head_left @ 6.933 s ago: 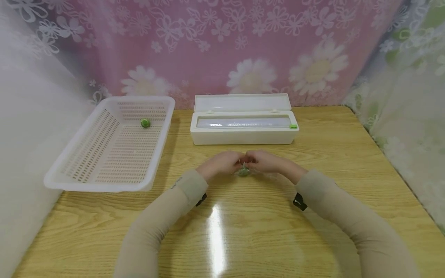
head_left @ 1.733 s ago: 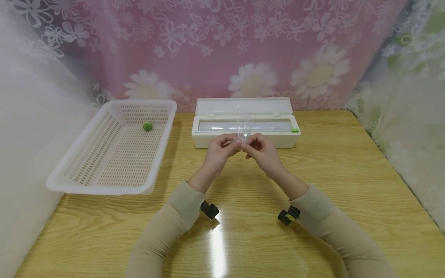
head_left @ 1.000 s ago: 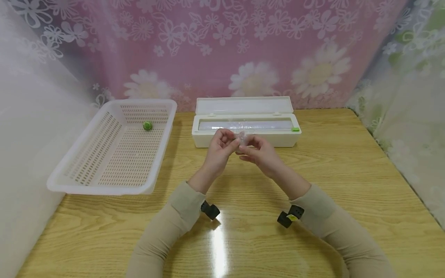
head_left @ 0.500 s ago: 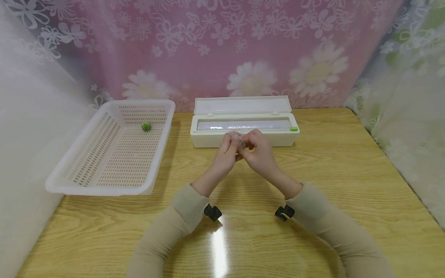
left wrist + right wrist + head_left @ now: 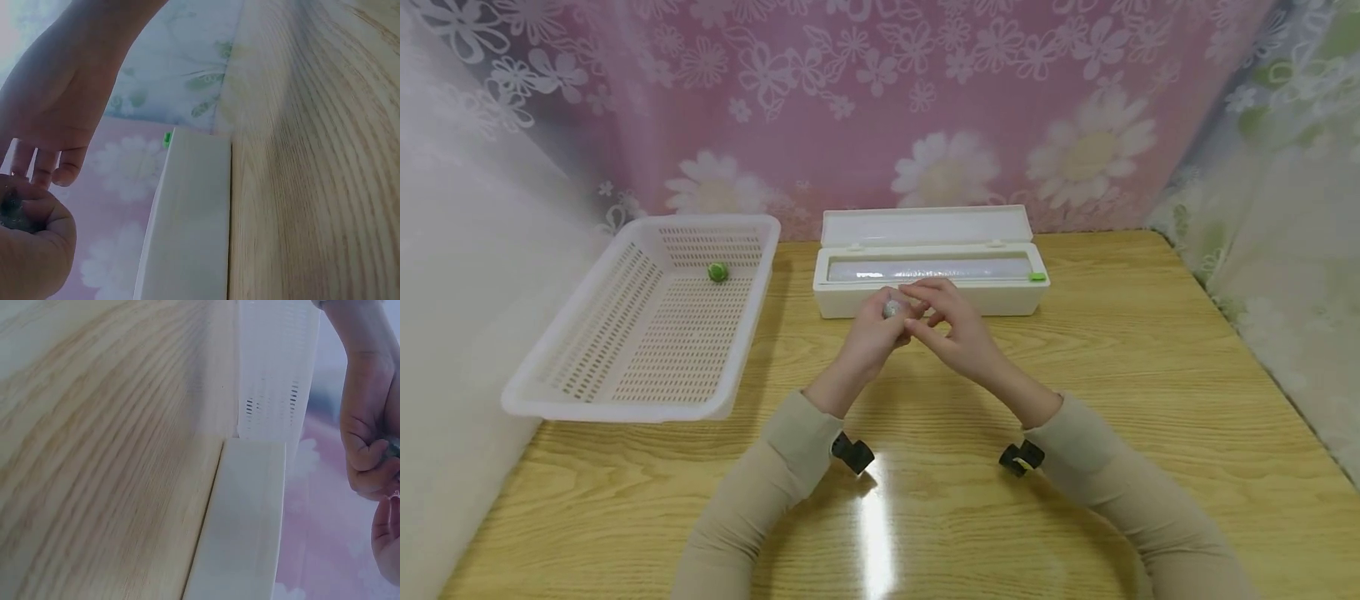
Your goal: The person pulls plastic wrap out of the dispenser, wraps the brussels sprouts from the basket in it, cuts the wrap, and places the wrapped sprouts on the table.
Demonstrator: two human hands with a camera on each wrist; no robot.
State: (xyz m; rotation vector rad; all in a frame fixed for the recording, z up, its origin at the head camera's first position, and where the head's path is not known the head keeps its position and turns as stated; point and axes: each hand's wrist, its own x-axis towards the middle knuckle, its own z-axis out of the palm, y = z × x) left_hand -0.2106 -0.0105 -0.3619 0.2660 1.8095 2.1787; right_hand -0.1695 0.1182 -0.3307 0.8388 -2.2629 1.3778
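Observation:
My left hand [image 5: 867,342] holds a small round greenish bundle in clear cling film [image 5: 892,309], with thumb and fingers curled round it. It looks like a wrapped Brussels sprout, mostly hidden by the fingers. Close on the right is my right hand [image 5: 964,340], its fingers loosely extended toward the left fingertips and gripping nothing visible. In the left wrist view, part of the bundle [image 5: 15,212] shows dark green inside the left fist. Both hands are raised above the table, just in front of a white cling film dispenser [image 5: 928,302].
The dispenser's lid [image 5: 925,225] stands raised, and a film roll [image 5: 925,269] shows inside. A green slider [image 5: 1037,277] sits at its right end. On the left is a white perforated basket [image 5: 751,333] with one small green sprout-like ball [image 5: 718,272]. Everything stands on a wooden table [image 5: 1150,358].
Earlier, both hands worked at the green thing low over the table, then lifted it and gathered its loose film. Now the compact bundle sits in the left hand, and the right fingers have loosened.

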